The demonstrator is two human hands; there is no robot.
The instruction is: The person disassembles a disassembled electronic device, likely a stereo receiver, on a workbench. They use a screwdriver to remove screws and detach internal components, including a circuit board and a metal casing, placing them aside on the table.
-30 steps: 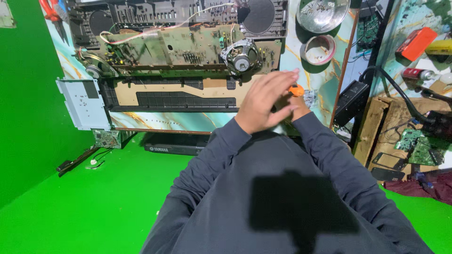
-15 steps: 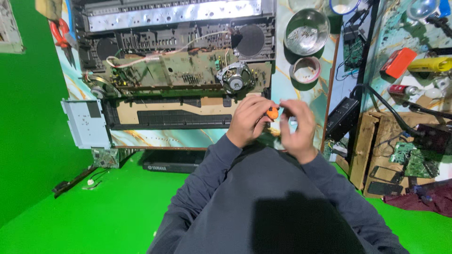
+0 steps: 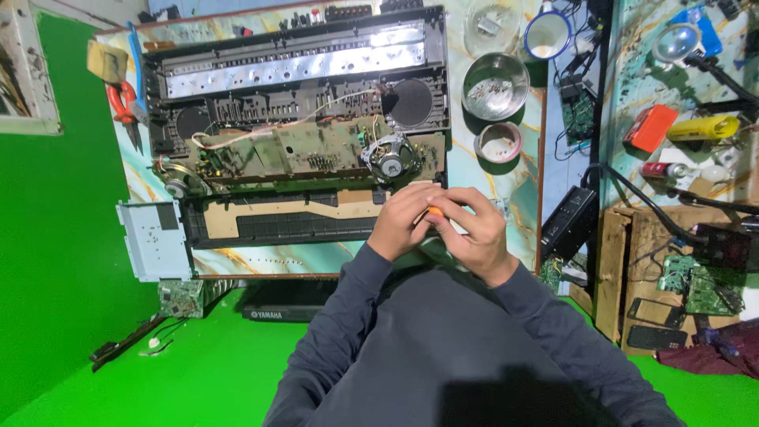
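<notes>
Far to the left of the grip, red-handled pliers (image 3: 120, 107) hang at the bench edge, and below them a loose grey metal panel (image 3: 154, 239) lies beside the opened keyboard chassis (image 3: 300, 126). The chassis has its cover off: a long brown circuit board (image 3: 300, 154) with wires over it lies exposed, and a round speaker (image 3: 390, 158) sits just up and left of the grip.

The left hand (image 3: 405, 221) and the right hand (image 3: 474, 237) are drawn together in front of the chest, touching, with their fingers curled around a small orange thing (image 3: 435, 211). Only a sliver of it shows between the fingertips, so what it is cannot be told; it looks pinched from both sides. It is held up off the bench, just below the chassis's lower right corner.

Up and to the right of the grip stand a roll of tape (image 3: 499, 142) and a metal bowl (image 3: 496, 85) holding small parts. Farther right, a black power adapter (image 3: 568, 224) leans by a wooden crate (image 3: 632, 269).

As a judgement: the dismantling looks well advanced, with the casing open and parts set aside, while the board and speaker are still seated in the chassis.
</notes>
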